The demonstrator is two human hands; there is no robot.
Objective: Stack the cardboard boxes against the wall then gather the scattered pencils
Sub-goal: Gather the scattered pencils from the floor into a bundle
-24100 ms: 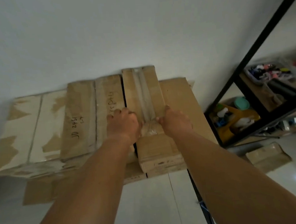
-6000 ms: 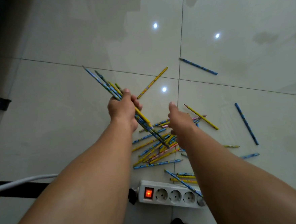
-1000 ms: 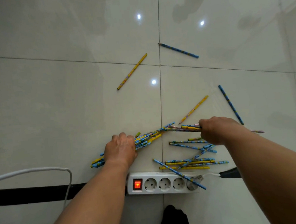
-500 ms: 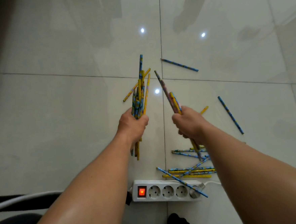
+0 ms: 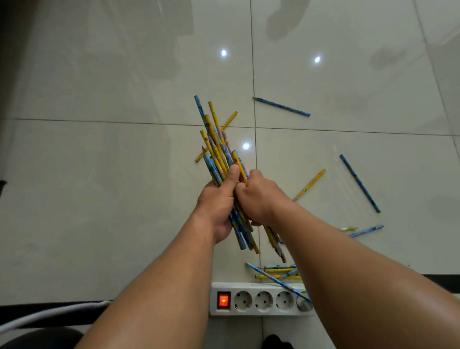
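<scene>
1. We hold the bundle of pencils point(image 5: 216, 145) unevenly. Its tips fan out toward 12 o'clock and its lower ends stick out below our fists at different lengths. As we press two handfuls into one, a loose pencil could slide out at the bottom and drop to the floor point(image 5: 89, 197).
2. One blue pencil point(image 5: 278, 280) lies slantwise over the power strip point(image 5: 259, 299) at 6 o'clock, and the strip's red switch point(image 5: 223, 300) is lit. If we reach there with full hands, we could poke the open sockets or knock the strip.
3. The strays are easy to miss:
   - a blue pencil at 1 o'clock point(image 5: 281, 106);
   - a long blue pencil at 3 o'clock point(image 5: 360, 183);
   - a yellow pencil point(image 5: 310, 183) just right of our right wrist;
   - a small heap point(image 5: 280, 269) beside the strip.
4. Our left hand point(image 5: 220, 202) is closed round the bundle. Its fingers are curled and its thumb lies across the front of the pencils.
5. Our right hand point(image 5: 257, 197) is pressed against the left, and its fingers also wrap the bundle from the right side. We cannot tell which pencils each hand holds on its own.
6. The bundle sits at the centre of view, lifted off the tiles. The cardboard boxes are out of sight.
</scene>
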